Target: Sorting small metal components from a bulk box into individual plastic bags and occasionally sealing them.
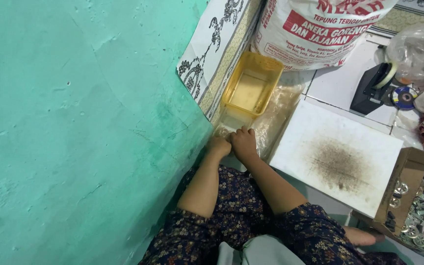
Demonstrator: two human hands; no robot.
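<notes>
My left hand and my right hand are side by side on the floor close to the green wall, both with fingers curled onto the near end of a clear plastic bag. The bag lies on the floor tiles and runs away from me. Just beyond the hands stands a yellow plastic tub, open on top, with a pale bottom. What the fingers pinch inside the bag is hidden.
A green wall fills the left. A big white sack stands behind the tub. A stained white board lies at my right, with a cardboard box of metal parts, a black tape dispenser and a clear bag beyond.
</notes>
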